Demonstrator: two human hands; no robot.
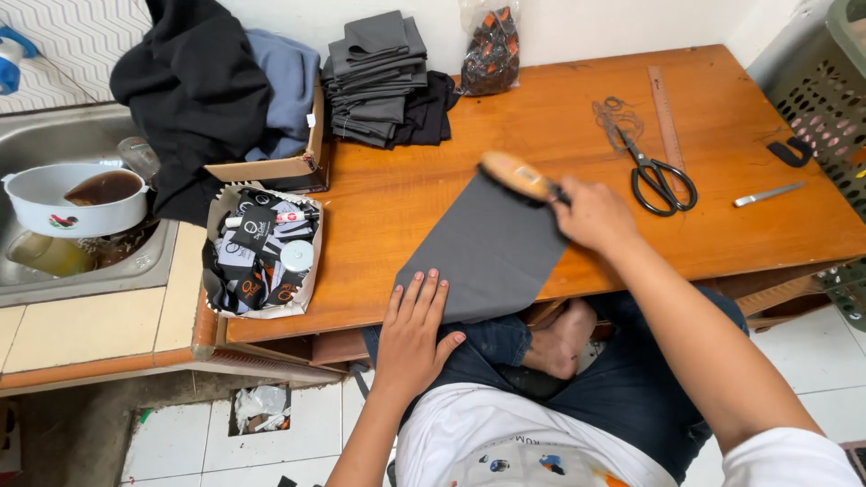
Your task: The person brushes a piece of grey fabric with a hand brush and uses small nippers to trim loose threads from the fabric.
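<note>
A grey piece of cloth [492, 248] lies flat on the wooden table [541, 135], its near end hanging over the front edge. My left hand [415, 329] rests flat on that near end with fingers spread, pinning it. My right hand [591, 216] grips the dark handle of a wooden-backed brush [514, 174], which sits on the far corner of the cloth.
Black scissors [663, 180], a wooden ruler [666, 117] and a small metal tool [767, 194] lie to the right. Folded grey cloths [379, 77] are stacked at the back. A bag of labels [262, 252], a cardboard box with clothes [271, 167], a sink [54, 207] and a basket [825, 90] surround the table.
</note>
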